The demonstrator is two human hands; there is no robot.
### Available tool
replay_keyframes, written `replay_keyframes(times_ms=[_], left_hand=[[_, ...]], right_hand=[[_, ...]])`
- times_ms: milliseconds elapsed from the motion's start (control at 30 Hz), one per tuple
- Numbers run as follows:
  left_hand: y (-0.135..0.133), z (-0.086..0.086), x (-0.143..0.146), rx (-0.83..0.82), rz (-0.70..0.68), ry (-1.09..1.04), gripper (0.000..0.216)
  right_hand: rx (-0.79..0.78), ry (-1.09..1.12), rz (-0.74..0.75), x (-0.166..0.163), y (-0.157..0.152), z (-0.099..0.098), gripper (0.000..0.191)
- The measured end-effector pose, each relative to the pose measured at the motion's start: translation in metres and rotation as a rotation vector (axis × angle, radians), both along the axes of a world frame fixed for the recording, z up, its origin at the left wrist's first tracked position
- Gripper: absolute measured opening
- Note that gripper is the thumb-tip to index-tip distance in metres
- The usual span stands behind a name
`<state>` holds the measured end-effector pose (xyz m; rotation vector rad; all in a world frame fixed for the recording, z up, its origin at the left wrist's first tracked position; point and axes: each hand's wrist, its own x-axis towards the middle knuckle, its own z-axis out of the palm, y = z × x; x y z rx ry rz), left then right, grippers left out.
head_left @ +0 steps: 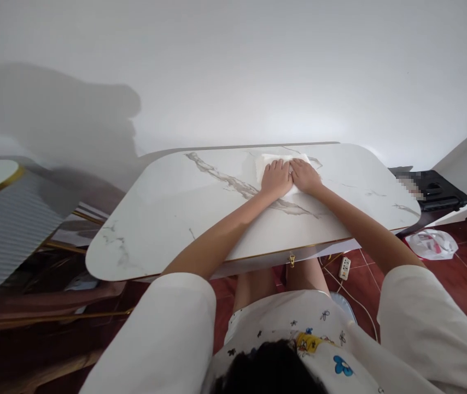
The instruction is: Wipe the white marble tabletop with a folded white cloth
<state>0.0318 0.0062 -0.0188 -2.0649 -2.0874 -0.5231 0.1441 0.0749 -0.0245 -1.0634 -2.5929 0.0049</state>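
A white cloth or paper sheet (278,160) lies on the far side of a white marble-patterned table (176,208). My left hand (276,178) and my right hand (305,175) rest side by side on top of it, palms down and fingers stretched flat, thumbs nearly touching. Both arms reach straight across the tabletop from my body. Most of the cloth is hidden under the two hands; only its far edge and left corner show.
The table stands against a white wall. A black case (438,191) sits on the floor at right, with a crumpled plastic bag (431,244) and a power strip (344,268) on the red tiles. A ribbed cabinet (7,230) stands at left.
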Motion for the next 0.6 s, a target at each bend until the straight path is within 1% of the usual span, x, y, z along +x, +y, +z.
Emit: replay_keyframes(times_ms=[100,200,400,500,600], left_hand=[[-0.027,0.001,0.002,-0.004,-0.025,0.032,0.043],[-0.060,0.000,0.005,-0.033,-0.046,0.064,0.047],[-0.124,-0.003,0.016,-0.089,-0.007,0.054,0.053],[-0.144,-0.003,0.028,-0.117,0.021,0.022,0.055],[-0.151,-0.003,0.045,-0.127,0.017,0.004,0.056]], right_hand=[[0.019,-0.002,-0.009,0.006,-0.030,0.000,0.044],[0.042,-0.001,0.036,0.012,-0.062,-0.002,0.046],[0.052,0.035,0.065,0.027,-0.127,-0.008,0.053],[0.051,0.052,0.092,0.039,-0.147,-0.009,0.054],[0.037,0.082,0.100,0.057,-0.153,-0.009,0.052]])
